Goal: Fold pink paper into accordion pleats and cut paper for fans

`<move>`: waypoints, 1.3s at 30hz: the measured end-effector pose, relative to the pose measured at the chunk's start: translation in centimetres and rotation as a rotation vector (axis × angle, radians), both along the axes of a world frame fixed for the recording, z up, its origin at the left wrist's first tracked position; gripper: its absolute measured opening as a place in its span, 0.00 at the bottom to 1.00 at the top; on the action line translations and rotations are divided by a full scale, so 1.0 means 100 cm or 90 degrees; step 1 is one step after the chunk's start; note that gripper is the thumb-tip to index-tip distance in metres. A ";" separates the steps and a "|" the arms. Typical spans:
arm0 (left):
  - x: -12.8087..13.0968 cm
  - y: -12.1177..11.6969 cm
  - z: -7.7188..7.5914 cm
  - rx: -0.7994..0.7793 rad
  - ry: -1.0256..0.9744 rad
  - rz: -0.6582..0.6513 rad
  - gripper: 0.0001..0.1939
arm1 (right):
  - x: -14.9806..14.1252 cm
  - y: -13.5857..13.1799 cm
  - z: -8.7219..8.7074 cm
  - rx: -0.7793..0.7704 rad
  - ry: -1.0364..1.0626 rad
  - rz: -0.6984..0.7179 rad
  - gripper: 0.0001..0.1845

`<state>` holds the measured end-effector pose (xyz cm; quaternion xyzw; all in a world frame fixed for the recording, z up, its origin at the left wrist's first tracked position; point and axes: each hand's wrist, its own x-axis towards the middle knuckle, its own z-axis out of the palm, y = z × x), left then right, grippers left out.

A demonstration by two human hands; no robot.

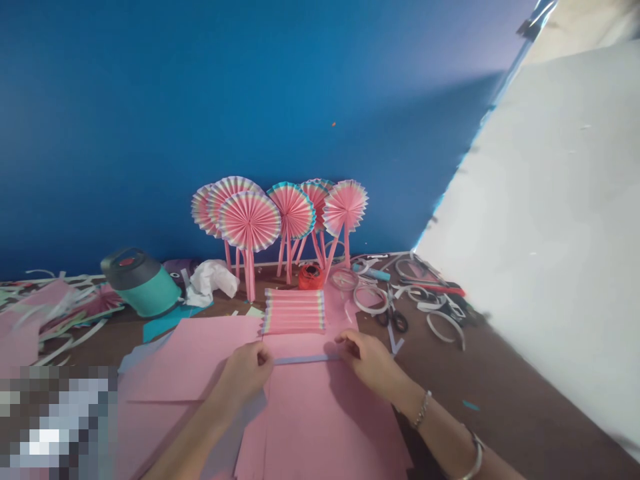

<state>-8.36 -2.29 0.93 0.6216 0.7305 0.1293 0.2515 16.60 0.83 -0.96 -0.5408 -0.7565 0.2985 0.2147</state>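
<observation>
Head view: a narrow pale strip (306,360) runs side to side over the pink paper (310,420) on the worktop (505,393), with a hand at either end. At its left end the grip of the left hand (247,370) is together, seemingly clamped on the strip. Fingers of the right hand (373,363) curl over the right end, but I cannot tell whether that grip is closed on it. Nor can I tell whether the strip is loose or a turned edge of the paper. As I judge it, the band is best held level, with light, even tension from both ends; a harder pull on one side would likely skew it or buckle the thin paper. Fingertips set right at the ends leave the middle in sight, so its line can be checked against the paper's sides. Pressing from the middle outwards would probably give a flatter, crisper edge than pinching at the ends alone. Just beyond lies a pleated sheet (295,311), near enough that a far-reaching knuckle could crush its ridges. Scissors (399,321) rest to the right, and the round fans (250,221) stand at the far side, by the wall (150,120).
</observation>
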 end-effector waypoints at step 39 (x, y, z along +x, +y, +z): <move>0.002 0.000 -0.013 0.029 0.086 -0.010 0.08 | -0.004 0.000 0.005 -0.003 -0.066 -0.041 0.13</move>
